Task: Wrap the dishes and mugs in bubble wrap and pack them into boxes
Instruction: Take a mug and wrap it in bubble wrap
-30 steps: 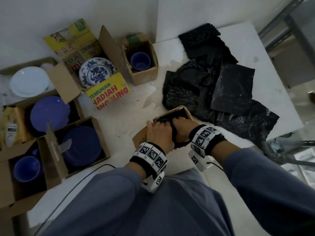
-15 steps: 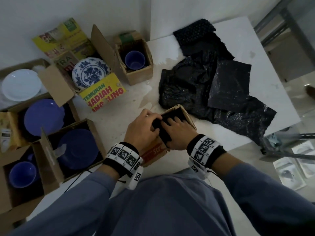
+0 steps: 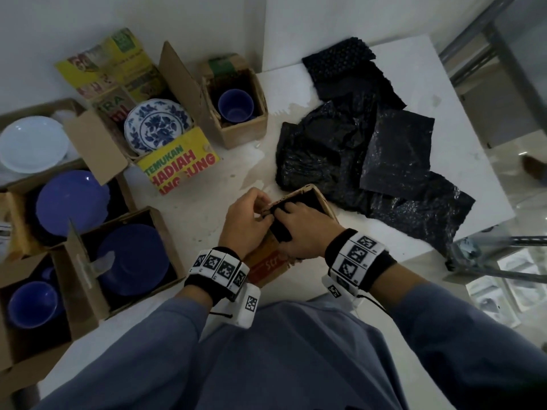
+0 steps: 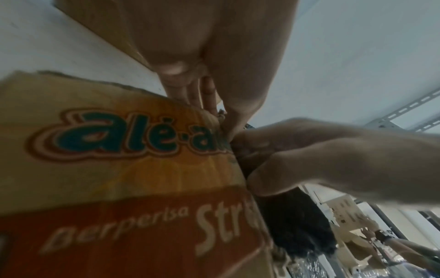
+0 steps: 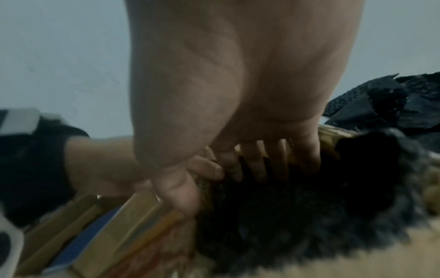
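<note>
A small cardboard box (image 3: 270, 258) is held at the near edge of the white table (image 3: 461, 161). A dark bundle of bubble wrap (image 3: 281, 232) sits in its open top. The box rim is pinched by the curled fingers of the left hand (image 3: 247, 223). The bundle is pressed down by the right hand (image 3: 305, 232), whose fingers (image 5: 256, 165) are bent over it. More black bubble wrap (image 3: 370, 164) is spread just behind the box. Open boxes with blue plates (image 3: 72, 199) are seen on the left.
</note>
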`<state>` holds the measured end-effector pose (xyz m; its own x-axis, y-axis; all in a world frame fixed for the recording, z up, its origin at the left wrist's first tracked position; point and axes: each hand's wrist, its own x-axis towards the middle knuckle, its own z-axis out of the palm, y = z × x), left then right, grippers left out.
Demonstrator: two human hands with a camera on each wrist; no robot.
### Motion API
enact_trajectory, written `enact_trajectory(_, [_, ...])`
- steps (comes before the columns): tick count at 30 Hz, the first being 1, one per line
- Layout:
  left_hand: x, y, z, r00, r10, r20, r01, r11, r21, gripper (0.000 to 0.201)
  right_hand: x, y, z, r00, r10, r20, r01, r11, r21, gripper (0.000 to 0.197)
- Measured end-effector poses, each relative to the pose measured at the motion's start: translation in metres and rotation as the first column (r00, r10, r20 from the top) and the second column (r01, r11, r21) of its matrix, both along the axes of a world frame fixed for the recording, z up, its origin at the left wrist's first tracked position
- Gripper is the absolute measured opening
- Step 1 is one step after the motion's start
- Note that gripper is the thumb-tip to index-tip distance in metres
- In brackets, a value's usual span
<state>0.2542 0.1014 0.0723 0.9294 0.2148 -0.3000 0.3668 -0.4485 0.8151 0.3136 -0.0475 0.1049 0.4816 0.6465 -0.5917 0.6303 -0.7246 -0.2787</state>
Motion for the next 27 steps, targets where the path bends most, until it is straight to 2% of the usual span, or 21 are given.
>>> enact_trajectory(2, [0.001,0.002,0.000,0.999,0.017,-0.029,-0.018,1.000,-0.022,0.027,-0.002,0.001,-0.006,1.000,0.006,-0.025,-0.007,0.998,-0.059,0.071])
enact_trajectory(5, [0.001,0.002,-0.002,1.000,-0.013,0.006,0.013,1.000,-0.014,0.023,-0.003,0.003,-0.013,0.998,0.041,-0.037,-0.047,0.986,-0.159,0.079])
enact_trajectory(8, [0.004,0.000,-0.005,1.000,-0.010,-0.014,0.010,1.000,-0.007,0.021,0.004,0.006,-0.016,0.996,0.044,-0.078,-0.060,0.976,-0.209,0.073])
enact_trajectory(10, [0.007,-0.001,-0.006,0.998,-0.033,-0.046,0.033,0.999,-0.004,0.021,0.009,0.006,-0.015,0.993,0.017,-0.116,-0.039,0.981,-0.190,0.066])
enact_trajectory(12, [0.009,0.000,-0.007,0.993,-0.076,-0.090,0.076,0.997,-0.009,0.018,0.014,0.004,-0.011,0.991,-0.033,-0.128,0.022,0.996,-0.087,0.054])
enact_trajectory(15, [0.008,0.002,-0.011,0.989,-0.105,-0.106,0.103,0.994,-0.026,0.015,0.013,-0.003,-0.005,0.993,-0.112,0.040,0.111,0.993,0.030,0.042])
enact_trajectory(17, [0.006,0.002,-0.012,0.990,-0.106,-0.093,0.104,0.994,-0.025,0.016,0.008,-0.004,-0.007,0.986,-0.137,0.097,0.138,0.990,-0.004,0.052])
enact_trajectory(21, [0.003,0.002,-0.014,0.990,-0.109,-0.092,0.108,0.994,-0.021,0.017,0.003,0.003,-0.024,0.990,-0.138,-0.027,0.133,0.979,-0.155,0.070])
enact_trajectory(25, [0.004,0.004,-0.012,0.985,-0.111,-0.129,0.118,0.992,0.047,0.017,0.013,0.003,-0.017,0.989,-0.131,-0.065,0.121,0.982,-0.146,0.053])
enact_trajectory(27, [0.006,0.003,-0.007,0.984,-0.120,-0.129,0.135,0.984,0.117,0.015,0.012,-0.001,-0.007,0.987,-0.161,-0.015,0.160,0.986,-0.048,0.043])
